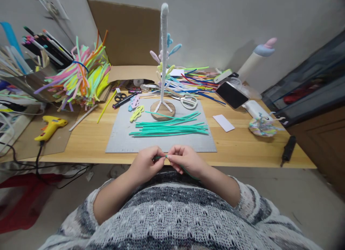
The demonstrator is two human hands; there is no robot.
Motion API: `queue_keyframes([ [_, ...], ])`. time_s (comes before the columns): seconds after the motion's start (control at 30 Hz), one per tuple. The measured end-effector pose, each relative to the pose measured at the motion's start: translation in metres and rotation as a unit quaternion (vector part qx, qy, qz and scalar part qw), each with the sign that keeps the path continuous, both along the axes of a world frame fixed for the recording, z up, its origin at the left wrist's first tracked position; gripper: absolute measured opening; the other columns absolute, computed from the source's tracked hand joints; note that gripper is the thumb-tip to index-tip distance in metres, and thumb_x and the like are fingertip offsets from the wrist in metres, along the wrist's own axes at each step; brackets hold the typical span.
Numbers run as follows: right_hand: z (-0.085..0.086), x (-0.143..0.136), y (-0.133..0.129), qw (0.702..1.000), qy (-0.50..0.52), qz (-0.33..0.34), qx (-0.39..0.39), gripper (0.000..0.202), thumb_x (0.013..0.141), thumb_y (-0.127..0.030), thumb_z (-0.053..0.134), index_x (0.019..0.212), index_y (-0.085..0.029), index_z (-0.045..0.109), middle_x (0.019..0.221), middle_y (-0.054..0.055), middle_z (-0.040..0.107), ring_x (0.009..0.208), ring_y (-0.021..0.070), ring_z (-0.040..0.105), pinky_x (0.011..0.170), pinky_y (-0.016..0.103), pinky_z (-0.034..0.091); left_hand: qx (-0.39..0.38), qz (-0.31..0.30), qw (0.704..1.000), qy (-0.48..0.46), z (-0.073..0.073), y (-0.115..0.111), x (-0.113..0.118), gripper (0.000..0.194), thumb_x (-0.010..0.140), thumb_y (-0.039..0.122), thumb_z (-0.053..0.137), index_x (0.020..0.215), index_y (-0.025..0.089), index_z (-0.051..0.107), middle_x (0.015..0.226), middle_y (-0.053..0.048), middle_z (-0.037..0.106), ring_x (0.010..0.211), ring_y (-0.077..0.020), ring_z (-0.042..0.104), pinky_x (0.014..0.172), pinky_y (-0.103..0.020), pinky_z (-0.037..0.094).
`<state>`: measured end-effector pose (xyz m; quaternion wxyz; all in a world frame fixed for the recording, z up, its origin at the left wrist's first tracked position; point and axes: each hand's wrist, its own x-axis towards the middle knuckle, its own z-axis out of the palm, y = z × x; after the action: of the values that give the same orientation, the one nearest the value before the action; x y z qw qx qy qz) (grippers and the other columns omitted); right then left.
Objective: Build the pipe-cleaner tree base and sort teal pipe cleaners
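My left hand (149,163) and my right hand (187,159) meet at the table's front edge, both pinching one green pipe cleaner (166,156). Only a short bit of it shows between the fingertips, and another length trails below my right hand. Just beyond, several green pipe cleaners (169,129) lie in a loose row on a grey cutting mat (118,142). Behind them rises a white wrapped stem (164,52) on a round wooden base (155,115), with pastel loops around its lower half.
Scissors (188,101) lie right of the wooden base; yellow and pastel bent pieces (137,113) lie left. A yellow glue gun (51,127) rests at far left near a pipe cleaner bundle (81,77). On the right are a phone (232,94), a white card (223,123) and a black-handled tool (289,149).
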<state>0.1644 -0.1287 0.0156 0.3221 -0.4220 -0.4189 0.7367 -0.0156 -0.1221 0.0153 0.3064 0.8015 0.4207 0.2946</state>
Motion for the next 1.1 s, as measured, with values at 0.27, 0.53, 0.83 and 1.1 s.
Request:
queue_keyframes([
  [0.27,-0.008,0.009,0.002,0.974,0.130,0.114,-0.146,0.020,0.078,-0.032,0.062,0.074,-0.014,0.054,0.054,-0.004,0.056,0.033,0.0029,0.041,0.028,0.013,0.027,0.171,-0.093,0.978,0.069,0.001,-0.002,-0.005,0.017,0.089,0.017,0.044,0.091,0.014,0.060,0.075,-0.004,0.064,0.065,-0.0118,0.058,0.057,-0.023,0.045],
  [0.53,-0.015,0.013,0.007,0.906,0.218,0.181,-0.315,0.017,0.072,-0.025,0.062,0.076,-0.013,0.050,0.058,-0.007,0.048,0.037,-0.0010,0.029,0.032,0.011,0.016,0.316,-0.131,0.931,0.129,0.000,-0.001,-0.007,0.015,0.090,0.018,0.044,0.093,0.014,0.059,0.079,-0.005,0.066,0.069,-0.0133,0.060,0.058,-0.024,0.047],
  [0.83,-0.007,0.004,-0.011,0.943,-0.168,0.083,0.275,0.019,0.075,-0.024,0.052,0.061,-0.019,0.040,0.056,-0.005,0.038,0.052,0.0078,0.031,0.047,0.021,0.024,0.011,-0.120,0.987,0.104,0.002,-0.006,-0.002,0.013,0.075,0.014,0.047,0.063,0.016,0.050,0.058,0.002,0.050,0.055,-0.0099,0.043,0.051,-0.022,0.030],
  [1.1,0.001,0.009,-0.011,0.945,-0.177,0.136,0.239,0.014,0.078,-0.024,0.049,0.067,-0.020,0.041,0.058,-0.004,0.042,0.049,0.0078,0.035,0.046,0.021,0.026,-0.288,-0.089,0.953,-0.029,0.006,-0.003,0.001,0.014,0.073,0.025,0.049,0.062,0.016,0.048,0.056,0.004,0.046,0.055,-0.0085,0.040,0.053,-0.021,0.031],
])
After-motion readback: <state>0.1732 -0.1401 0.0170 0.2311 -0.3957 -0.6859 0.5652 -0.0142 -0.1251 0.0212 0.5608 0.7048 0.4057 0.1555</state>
